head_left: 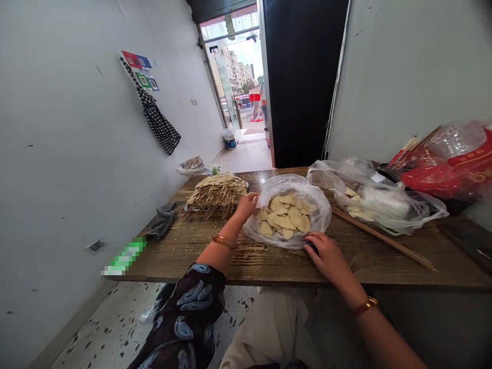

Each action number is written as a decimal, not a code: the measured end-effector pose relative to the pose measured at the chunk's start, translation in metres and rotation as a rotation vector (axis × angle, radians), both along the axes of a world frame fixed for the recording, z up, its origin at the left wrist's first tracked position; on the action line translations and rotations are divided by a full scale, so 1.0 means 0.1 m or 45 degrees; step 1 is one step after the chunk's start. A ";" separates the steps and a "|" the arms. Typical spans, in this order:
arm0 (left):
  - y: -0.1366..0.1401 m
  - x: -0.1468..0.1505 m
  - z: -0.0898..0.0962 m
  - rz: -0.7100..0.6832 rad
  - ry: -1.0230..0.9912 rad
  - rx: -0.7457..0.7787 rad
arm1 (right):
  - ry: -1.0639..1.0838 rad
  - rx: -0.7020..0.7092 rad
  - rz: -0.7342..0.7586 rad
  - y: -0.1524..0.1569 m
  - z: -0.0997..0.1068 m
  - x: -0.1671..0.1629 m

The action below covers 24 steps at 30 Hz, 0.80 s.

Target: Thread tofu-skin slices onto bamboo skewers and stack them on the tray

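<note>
A clear plastic bag (323,197) lies on the wooden table with its mouth spread wide and its rim rolled outward. Inside it is a heap of pale yellow, flat oval slices (284,222). At the bag's left rim, my left hand (246,206) has its fingers closed on the plastic. My right hand (326,255) grips the front right rim, thumb below and fingers on top. Just left of the bag, many flat pieces on thin wooden skewers (217,192) are piled up, their sticks pointing toward me.
Loose bamboo skewers (388,241) lie right of the bag. Behind them is another plastic bag (384,202) with a few slices. Red and clear packaging (442,169) fills the far right. A grey cloth (163,220) rests on the table's (184,256) left edge, beside the wall.
</note>
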State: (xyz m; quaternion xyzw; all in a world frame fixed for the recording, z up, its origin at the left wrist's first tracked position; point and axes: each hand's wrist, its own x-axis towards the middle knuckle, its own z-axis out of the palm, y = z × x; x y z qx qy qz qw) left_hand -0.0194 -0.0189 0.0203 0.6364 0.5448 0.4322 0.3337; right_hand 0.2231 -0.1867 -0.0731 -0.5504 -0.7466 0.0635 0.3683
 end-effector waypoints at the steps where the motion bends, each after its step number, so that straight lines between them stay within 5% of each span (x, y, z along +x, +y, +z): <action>1: -0.04 -0.06 -0.01 0.012 0.085 0.016 | -0.007 0.005 0.000 0.00 -0.01 0.00; 6: -0.35 -0.18 -0.22 0.058 0.427 0.035 | -0.041 0.001 0.007 0.01 -0.07 0.02; 14: -0.75 0.36 -0.46 0.163 1.005 0.242 | -0.105 -0.011 -0.005 0.02 -0.17 0.07; 18: -0.69 0.28 -0.50 0.118 0.805 0.278 | -0.099 -0.014 -0.012 0.03 -0.18 0.07; 24: -0.45 -0.19 -0.66 0.227 0.055 0.201 | -0.070 -0.028 -0.055 0.03 -0.14 0.05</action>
